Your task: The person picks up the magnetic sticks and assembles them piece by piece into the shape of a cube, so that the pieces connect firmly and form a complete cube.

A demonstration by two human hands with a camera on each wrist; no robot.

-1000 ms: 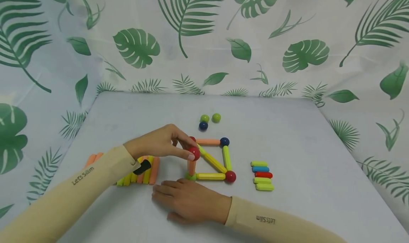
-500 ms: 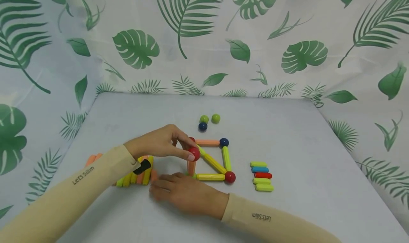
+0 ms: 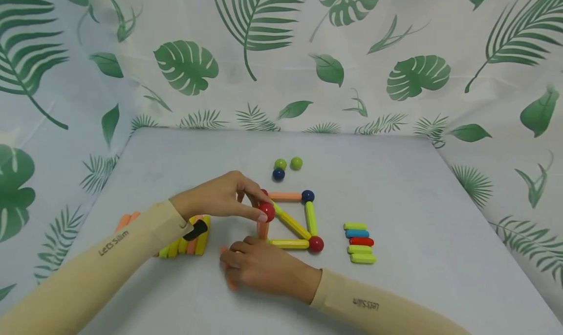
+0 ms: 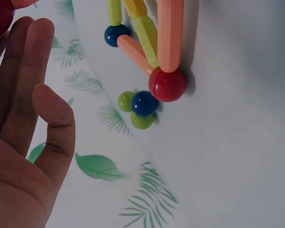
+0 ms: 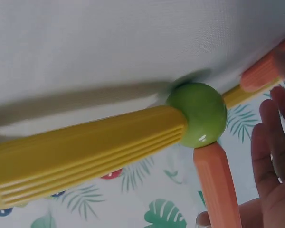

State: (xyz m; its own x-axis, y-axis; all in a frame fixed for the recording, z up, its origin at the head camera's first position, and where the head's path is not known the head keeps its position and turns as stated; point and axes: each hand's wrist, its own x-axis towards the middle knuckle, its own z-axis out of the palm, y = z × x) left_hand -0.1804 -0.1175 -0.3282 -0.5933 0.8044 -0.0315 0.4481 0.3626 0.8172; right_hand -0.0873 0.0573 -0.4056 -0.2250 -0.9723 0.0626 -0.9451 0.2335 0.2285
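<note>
Pinching a red ball point(image 3: 266, 211) between thumb and fingertips, left hand point(image 3: 215, 198) holding it raised atop an upright orange stick point(image 3: 263, 230) at the 9 o'clock corner of the stick-and-ball frame point(image 3: 290, 222). Curling round another orange stick point(image 3: 228, 276) at 6 o'clock of that corner, right hand point(image 3: 264, 271) resting on the worktop point(image 3: 396, 178). Lying at 3 o'clock of the frame, a row of short sticks point(image 3: 360, 242); at 12 o'clock, three loose balls point(image 3: 286, 167); at 9 o'clock, a pile of sticks point(image 3: 184, 242).

Your backdrop point(image 3: 281, 56) is white with green leaf prints. You have red point(image 3: 266, 211), blue point(image 3: 308, 196) and green balls point(image 3: 296, 163), with yellow point(image 3: 289, 244) and orange sticks point(image 3: 286, 196).
</note>
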